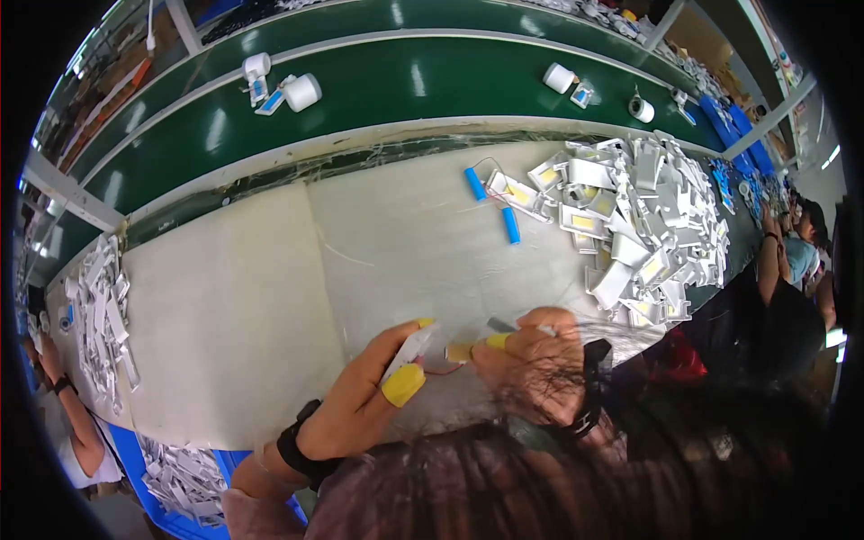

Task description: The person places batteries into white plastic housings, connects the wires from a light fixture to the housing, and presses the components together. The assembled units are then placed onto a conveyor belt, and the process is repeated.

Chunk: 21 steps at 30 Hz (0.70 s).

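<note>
My left hand (351,423), with yellow covers on thumb and finger, grips a white plastic piece (411,349) just above the table's near side. A thin red wire (441,373) runs from it toward the right hand. My right hand (551,371), partly behind strands of hair, has its fingers closed on a small tan-yellow piece (458,352) beside the white one; a yellow cover sits on one finger. A grey flat bit (498,325) shows by its fingertips, its kind unclear. Farther off lie two blue cylindrical cells (475,184) wired near a white housing (519,194) with a yellow panel.
A heap of white plastic housings (643,216) covers the table's right. White strips (103,315) are piled at left, above a blue bin (137,468) of similar pieces. Beyond the table, a green conveyor belt (405,90) carries white round parts (301,92). Other people work at both sides.
</note>
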Each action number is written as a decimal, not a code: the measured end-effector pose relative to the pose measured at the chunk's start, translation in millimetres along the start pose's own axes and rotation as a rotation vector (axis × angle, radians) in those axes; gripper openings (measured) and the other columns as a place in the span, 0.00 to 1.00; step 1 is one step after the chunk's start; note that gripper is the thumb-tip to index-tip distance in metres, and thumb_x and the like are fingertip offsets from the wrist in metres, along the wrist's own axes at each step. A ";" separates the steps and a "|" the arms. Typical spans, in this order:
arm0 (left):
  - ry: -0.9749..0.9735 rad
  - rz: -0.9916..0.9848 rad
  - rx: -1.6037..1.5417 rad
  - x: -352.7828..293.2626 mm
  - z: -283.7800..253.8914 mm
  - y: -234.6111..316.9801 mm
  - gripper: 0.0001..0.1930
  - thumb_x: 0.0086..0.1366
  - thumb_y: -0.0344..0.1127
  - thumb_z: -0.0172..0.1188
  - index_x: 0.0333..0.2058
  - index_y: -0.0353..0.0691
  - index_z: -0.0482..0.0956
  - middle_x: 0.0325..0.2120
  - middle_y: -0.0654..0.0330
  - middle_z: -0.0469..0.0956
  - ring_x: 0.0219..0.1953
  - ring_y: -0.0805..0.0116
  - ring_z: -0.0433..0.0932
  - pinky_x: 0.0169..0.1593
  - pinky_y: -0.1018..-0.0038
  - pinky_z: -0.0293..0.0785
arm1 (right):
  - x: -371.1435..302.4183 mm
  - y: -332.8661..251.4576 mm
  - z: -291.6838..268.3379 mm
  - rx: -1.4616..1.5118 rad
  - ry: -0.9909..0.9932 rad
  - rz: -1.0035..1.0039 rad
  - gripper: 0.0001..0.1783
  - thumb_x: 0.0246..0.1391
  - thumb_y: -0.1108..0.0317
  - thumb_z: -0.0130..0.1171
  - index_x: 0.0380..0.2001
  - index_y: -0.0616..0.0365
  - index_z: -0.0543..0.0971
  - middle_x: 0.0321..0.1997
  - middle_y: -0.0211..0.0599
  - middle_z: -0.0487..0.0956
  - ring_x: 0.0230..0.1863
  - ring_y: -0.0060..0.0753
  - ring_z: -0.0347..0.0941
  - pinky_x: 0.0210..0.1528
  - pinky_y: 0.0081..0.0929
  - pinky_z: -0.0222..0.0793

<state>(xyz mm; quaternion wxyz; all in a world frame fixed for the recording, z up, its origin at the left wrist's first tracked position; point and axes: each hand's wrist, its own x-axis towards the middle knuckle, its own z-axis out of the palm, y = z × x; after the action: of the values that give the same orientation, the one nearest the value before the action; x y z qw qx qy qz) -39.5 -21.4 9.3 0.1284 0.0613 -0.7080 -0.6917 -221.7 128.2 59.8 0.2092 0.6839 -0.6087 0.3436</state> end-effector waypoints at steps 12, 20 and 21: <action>0.002 -0.496 -0.139 -2.2 22.1 41.4 0.22 0.69 0.31 0.49 0.61 0.37 0.62 0.41 0.63 0.72 0.38 0.79 0.69 0.41 0.80 0.68 | -157.3 -53.4 49.8 1.086 -0.172 0.282 0.20 0.65 0.68 0.47 0.56 0.62 0.58 0.50 0.49 0.73 0.55 0.43 0.71 0.57 0.40 0.71; 0.091 -0.538 -0.104 -3.6 27.4 44.4 0.20 0.69 0.33 0.52 0.58 0.37 0.65 0.35 0.66 0.72 0.32 0.78 0.70 0.37 0.80 0.70 | -147.9 -51.3 83.5 0.966 -0.170 0.160 0.17 0.57 0.69 0.53 0.49 0.60 0.66 0.45 0.42 0.75 0.47 0.38 0.74 0.52 0.36 0.69; 0.105 -0.525 -0.098 -2.8 26.3 44.7 0.20 0.69 0.33 0.52 0.58 0.37 0.65 0.35 0.66 0.72 0.32 0.78 0.70 0.37 0.80 0.70 | -130.5 -52.0 76.0 0.816 -0.130 0.154 0.17 0.55 0.69 0.55 0.47 0.60 0.68 0.43 0.40 0.75 0.46 0.36 0.74 0.51 0.36 0.69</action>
<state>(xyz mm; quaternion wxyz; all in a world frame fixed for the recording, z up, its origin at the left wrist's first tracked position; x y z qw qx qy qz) -39.7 6.4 53.3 -0.0162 0.2722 -0.6258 -0.7307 -157.6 173.4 -79.3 -0.1438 0.6834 -0.4840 0.5273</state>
